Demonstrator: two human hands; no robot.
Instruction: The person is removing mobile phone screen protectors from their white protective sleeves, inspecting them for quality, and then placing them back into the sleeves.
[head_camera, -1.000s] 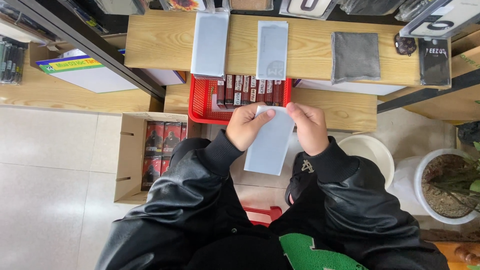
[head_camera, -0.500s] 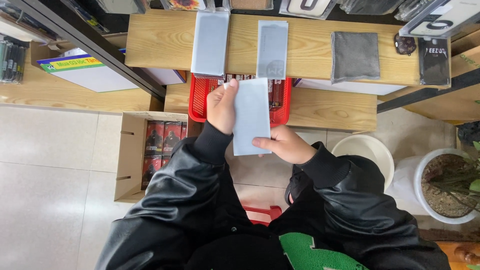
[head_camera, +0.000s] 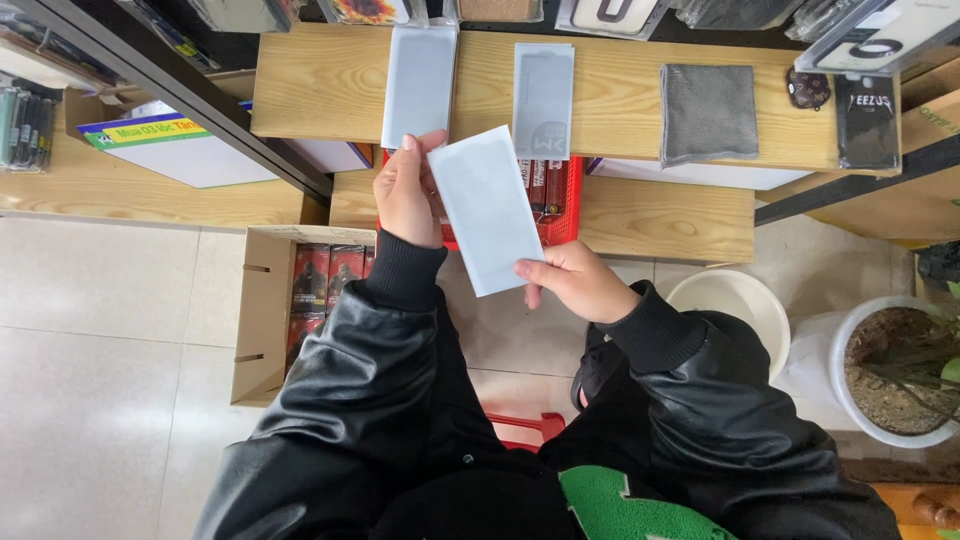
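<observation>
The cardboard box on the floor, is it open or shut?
Open. The cardboard box has its flaps spread, and dark red packs stand in a row inside, partly hidden by the left sleeve.

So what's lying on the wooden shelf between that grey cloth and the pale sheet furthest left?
In the head view, one more pale rectangular sheet lies between the grey cloth and the leftmost sheet; the rest of the wooden shelf there is bare wood.
</observation>
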